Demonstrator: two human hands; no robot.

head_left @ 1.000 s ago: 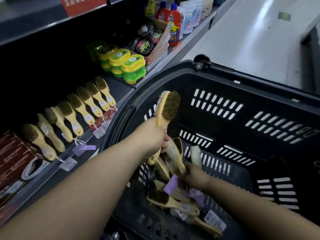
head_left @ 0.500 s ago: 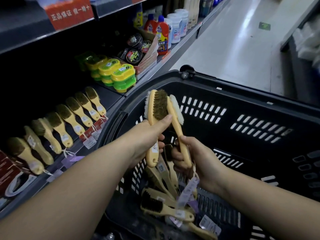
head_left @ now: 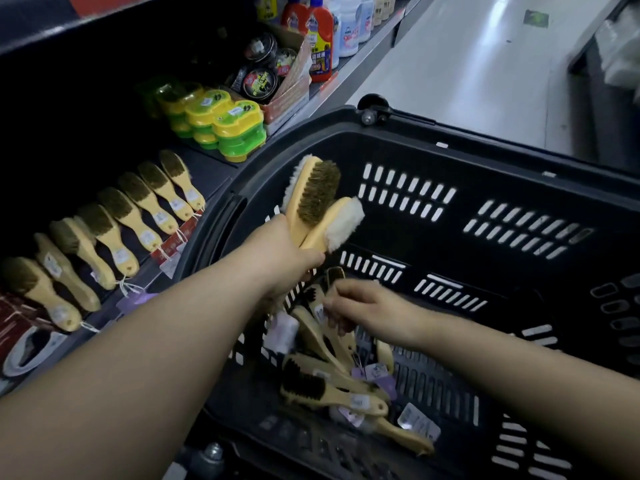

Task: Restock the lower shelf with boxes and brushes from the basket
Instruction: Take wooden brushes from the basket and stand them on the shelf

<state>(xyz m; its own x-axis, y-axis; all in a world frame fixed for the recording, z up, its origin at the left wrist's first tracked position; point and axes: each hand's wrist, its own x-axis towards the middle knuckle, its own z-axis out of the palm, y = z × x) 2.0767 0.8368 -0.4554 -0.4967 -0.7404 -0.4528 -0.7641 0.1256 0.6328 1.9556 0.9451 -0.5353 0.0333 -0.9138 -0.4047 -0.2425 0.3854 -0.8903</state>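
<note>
My left hand (head_left: 292, 256) grips a bunch of wooden brushes (head_left: 317, 199) by the handles, held up over the left rim of the black basket (head_left: 433, 133); one shows brown bristles, another white fleece (head_left: 346, 221). My right hand (head_left: 360, 304) is down in the basket, fingers pinched on the handle of a brush in the pile (head_left: 332, 372) of wooden brushes with purple tags. A row of several matching brushes (head_left: 114, 230) lies on the lower shelf to the left.
Red boxes (head_left: 15, 315) sit at the shelf's left end, green-yellow polish cases (head_left: 228, 129) and a carton of black tins (head_left: 266, 71) further along, then bottles (head_left: 322, 32). The grey aisle floor (head_left: 467, 64) runs beyond the basket.
My right hand passed its white-fleece brush into my left hand's bunch and dropped back into the basket pile. My left hand moved slightly towards the shelf.
</note>
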